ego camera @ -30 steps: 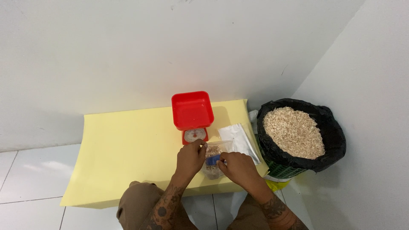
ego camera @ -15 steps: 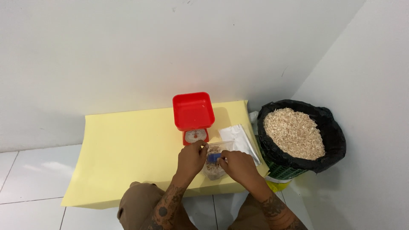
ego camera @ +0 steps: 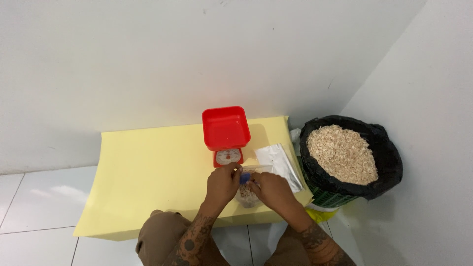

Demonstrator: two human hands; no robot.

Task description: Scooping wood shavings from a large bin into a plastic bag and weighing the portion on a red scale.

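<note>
My left hand [ego camera: 222,183] and my right hand [ego camera: 270,189] meet over a small clear plastic bag [ego camera: 246,195] holding pale flakes, with a blue strip at its top. Both hands pinch the bag's upper edge just above the yellow sheet [ego camera: 148,172]. A red kitchen scale [ego camera: 225,133] with an empty square tray stands right behind the hands. My knees show at the bottom of the view.
A stack of clear flat bags [ego camera: 279,162] lies right of the scale. A bin lined with black plastic [ego camera: 384,162], full of pale wood shavings [ego camera: 342,152], stands at the right by the wall. White floor tiles [ego camera: 34,197] lie to the left.
Both hands stay on the small bag at the same spot; the fingers have shifted slightly along its top edge. The view has tilted a little.
</note>
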